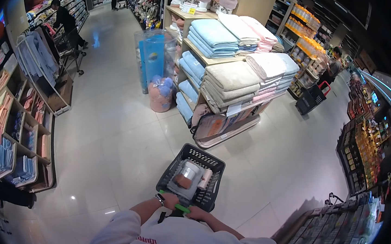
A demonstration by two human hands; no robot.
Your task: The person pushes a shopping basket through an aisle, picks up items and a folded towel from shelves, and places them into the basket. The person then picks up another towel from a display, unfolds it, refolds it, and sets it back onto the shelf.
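Wooden towel display [212,61], one, stands in the way ahead | cart [70,49], one, far left | black basket [204,156], one, before the display | left hand [169,200] and right hand [197,212] wrapped round one green handle [182,208]

Towel display [217,61] blocks basket [214,179] ahead; floor [105,146] opens left

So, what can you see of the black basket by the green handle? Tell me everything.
The black basket is open-topped and rectangular, looks like plastic, and has rows of holes in its walls. It sits upright just ahead of the person. Inside lie a grey item, a white-and-brown bundle and a pale pink cylinder. The left hand and right hand grip the green handle at its near side; what supports the basket underneath is hidden.
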